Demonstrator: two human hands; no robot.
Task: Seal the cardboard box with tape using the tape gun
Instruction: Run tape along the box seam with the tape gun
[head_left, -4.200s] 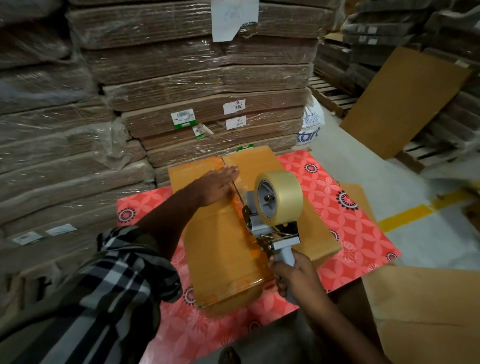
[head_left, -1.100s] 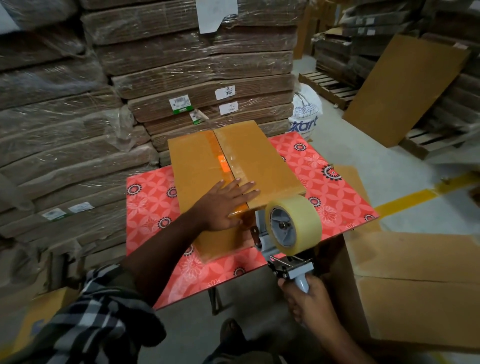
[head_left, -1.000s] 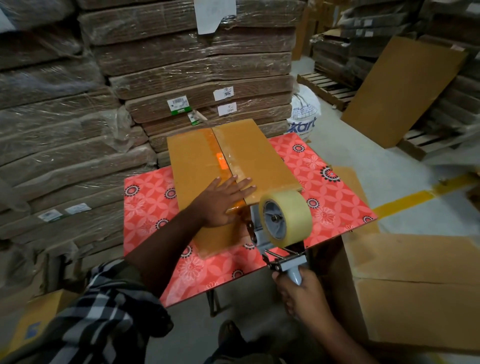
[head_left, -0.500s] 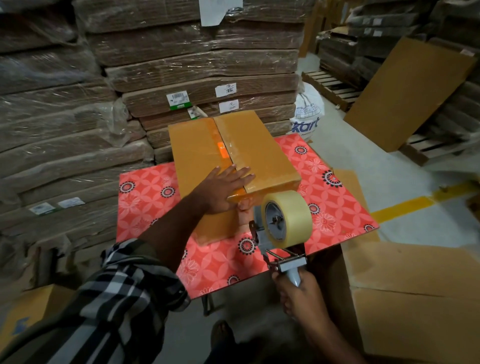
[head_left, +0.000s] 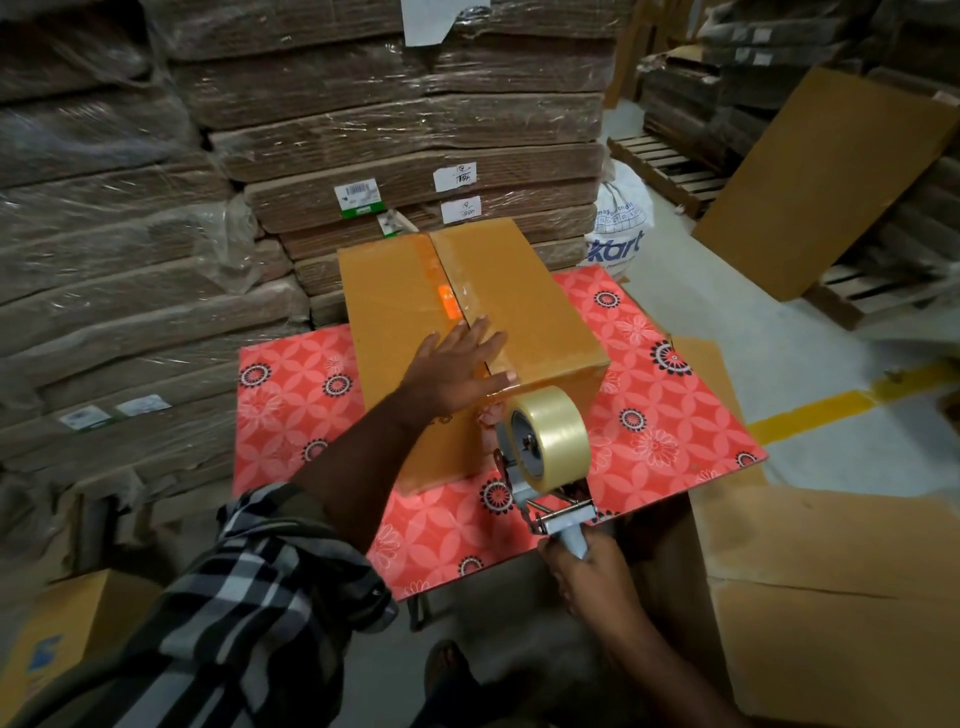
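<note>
Right hand: closed round the handle of the tape gun; this grip is nearest the camera, at the tabletop's near edge.
Tape gun: one, with one clear roll mounted; its head is set against the near end face of the box.
Left hand: laid flat, fingers straight, on the box top over the centre seam; nothing is gripped.
Box: one under work, standing on the red flowered tabletop; glossy tape is seen along the top seam.
Risk, tape: the strip may be torn crooked or left unstuck on the end face if the gun is tilted off the cardboard.
Risk, box: it may be slid away or turned if the flat hand is lifted while the gun is pulled.
Risk, fingers: the thumb lies close to the roll and could be nicked by the cutter, whose blade is hidden.
Other cartons: one at near right, one at lower left.
Far: wrapped cardboard stacks, too many to count.
</note>
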